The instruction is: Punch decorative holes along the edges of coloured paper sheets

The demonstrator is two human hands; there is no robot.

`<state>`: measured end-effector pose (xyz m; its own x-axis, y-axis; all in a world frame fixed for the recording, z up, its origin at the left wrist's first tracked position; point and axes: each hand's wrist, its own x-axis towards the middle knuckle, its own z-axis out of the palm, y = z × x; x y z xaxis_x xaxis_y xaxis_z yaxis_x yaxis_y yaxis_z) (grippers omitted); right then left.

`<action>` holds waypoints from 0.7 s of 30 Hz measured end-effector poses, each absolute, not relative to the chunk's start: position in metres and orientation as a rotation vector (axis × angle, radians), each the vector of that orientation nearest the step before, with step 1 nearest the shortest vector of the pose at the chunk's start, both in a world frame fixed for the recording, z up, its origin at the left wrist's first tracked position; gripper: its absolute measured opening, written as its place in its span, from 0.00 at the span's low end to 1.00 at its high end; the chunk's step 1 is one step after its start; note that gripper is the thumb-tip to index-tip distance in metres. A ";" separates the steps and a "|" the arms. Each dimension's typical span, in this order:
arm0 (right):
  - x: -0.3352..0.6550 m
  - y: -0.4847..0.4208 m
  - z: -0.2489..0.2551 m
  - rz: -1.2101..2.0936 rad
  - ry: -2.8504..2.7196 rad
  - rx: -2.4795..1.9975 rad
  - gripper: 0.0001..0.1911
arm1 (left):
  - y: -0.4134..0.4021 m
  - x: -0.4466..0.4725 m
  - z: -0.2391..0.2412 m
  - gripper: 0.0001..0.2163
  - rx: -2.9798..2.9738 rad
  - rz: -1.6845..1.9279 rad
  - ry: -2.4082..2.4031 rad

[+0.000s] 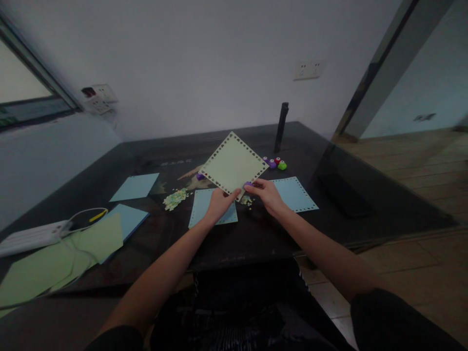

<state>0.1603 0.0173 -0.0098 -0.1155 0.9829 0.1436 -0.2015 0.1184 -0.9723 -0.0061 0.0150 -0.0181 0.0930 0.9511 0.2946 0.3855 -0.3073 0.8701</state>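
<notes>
A pale green square of paper (234, 163) with small shapes punched along its edges is held up, one corner toward me. My left hand (218, 204) pinches it near the bottom corner. My right hand (268, 196) closes on a small purple craft punch (248, 185) at the lower right edge of that paper. Under my left hand lies a blue punched sheet (200, 205); another blue punched sheet (294, 194) is to the right of my right hand. Tiny paper cut-outs (246, 200) are scattered below the green paper.
A heap of cut-outs (175, 199) lies left of centre. Several coloured punches (277, 164) sit behind on the right, near an upright black post (281, 127). On the left are a blue sheet (135, 187), green sheets (40, 263), a white power strip (34, 237) and its cable.
</notes>
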 end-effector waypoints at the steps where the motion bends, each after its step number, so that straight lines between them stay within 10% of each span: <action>1: 0.161 0.018 -0.009 1.292 -1.214 -0.904 0.15 | 0.015 -0.006 -0.019 0.11 1.768 1.192 1.316; 21: 0.165 0.020 -0.008 1.331 -1.266 -0.902 0.15 | 0.015 -0.003 -0.020 0.15 1.803 1.330 1.222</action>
<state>0.1647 0.0199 -0.0082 -0.1743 0.9758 0.1317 -0.1806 0.0998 -0.9785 -0.0029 0.0150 -0.0195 0.0827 0.9090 0.4085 0.3299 -0.4117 0.8495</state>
